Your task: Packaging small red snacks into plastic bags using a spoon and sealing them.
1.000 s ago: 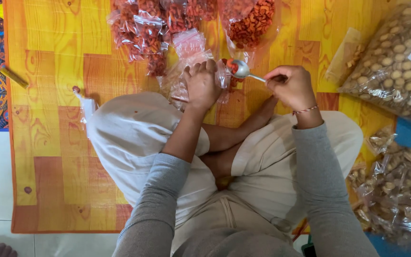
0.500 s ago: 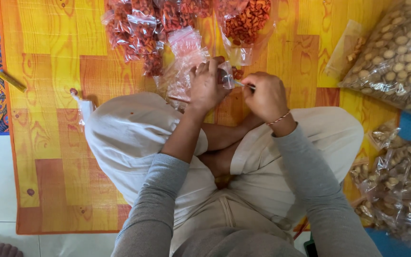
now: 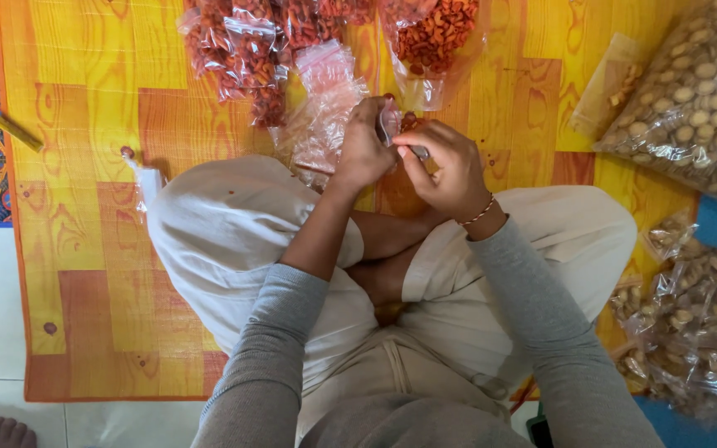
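The left hand pinches a small clear bag shut-fisted above the crossed legs; steadying its mouth upright should keep contents in. The right hand, fingers curled, grips a small spoon at the bag. An orange wood-print mat covers pale tile; packed snack bags lie beyond.

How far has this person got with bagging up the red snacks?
Done: a heap of filled small bags lies at the top of the yellow mat. In hand: the left hand holds one small clear bag while the right hand works at its opening with a spoon. Left: the large open bag holds plenty of red snacks, and empty bags wait beside it.
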